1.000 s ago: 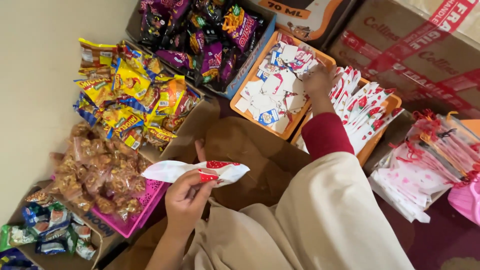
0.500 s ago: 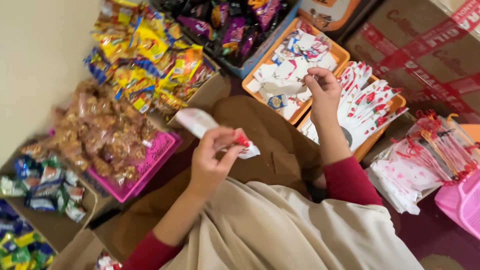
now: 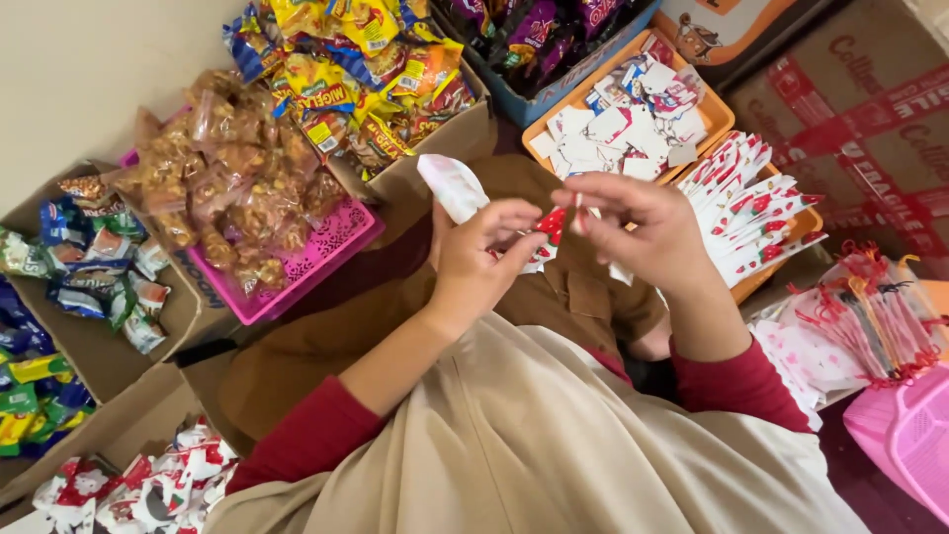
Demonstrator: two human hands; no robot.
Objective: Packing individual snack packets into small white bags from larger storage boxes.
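My left hand (image 3: 479,259) holds a long white packet with red print (image 3: 452,185), raised over my lap. My right hand (image 3: 643,229) meets it from the right, thumb and forefinger pinched on a small white piece (image 3: 620,273) next to the packet's red end (image 3: 552,223). Just beyond both hands stands an orange tray (image 3: 540,126) of small white sachets (image 3: 633,109). Beside it, a second orange tray (image 3: 781,265) is filled with red-and-white sachets (image 3: 756,203).
A pink basket (image 3: 321,252) of brown snack bags sits at the left, with yellow snack bags (image 3: 366,69) behind it. Cardboard boxes hold blue and green packets (image 3: 94,262). Clear bags with red ties (image 3: 870,316) and another pink basket (image 3: 905,435) lie at the right.
My right hand has left the orange tray of white sachets and come back to my left hand. The left hand has lifted the white packet up and to the right.
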